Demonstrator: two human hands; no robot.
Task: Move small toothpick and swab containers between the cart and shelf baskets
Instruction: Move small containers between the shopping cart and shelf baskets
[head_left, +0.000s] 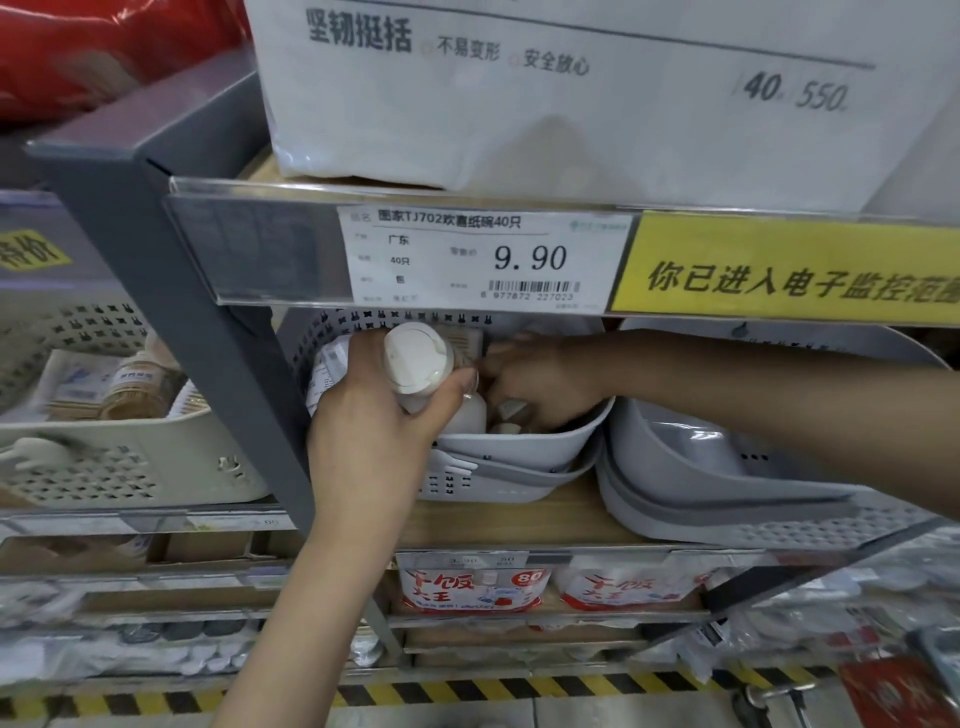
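1. Shop shelving fills the view: a yellow-and-black striped floor edge at the bottom, packets on the lower shelves, then the wooden shelf (561, 514) that carries the baskets.
2. Nearest, the left hand (374, 415) rises in front of the shelf's front edge, its fingers and thumb curled round a small white-capped container (415, 358), cap end towards the camera, held just above the near left rim of the grey basket (519, 457).
3. By my judgement this container is light, rigid plastic with a smooth, slightly slippery wall; a wrap round the body below the cap is the safest hold, since the cap might pop open.
4. Beyond it, the right hand (535, 384) reaches down into the same basket among more small containers (470, 413); its fingers are bent, but whether they grip anything I cannot tell.
5. Another grey basket (727, 467) sits at the shelf's right end; a cream basket (130, 457) of similar goods stands on the neighbouring shelf to the left.
6. Farthest and above, a price label (483, 257) hangs on the upper shelf rail.
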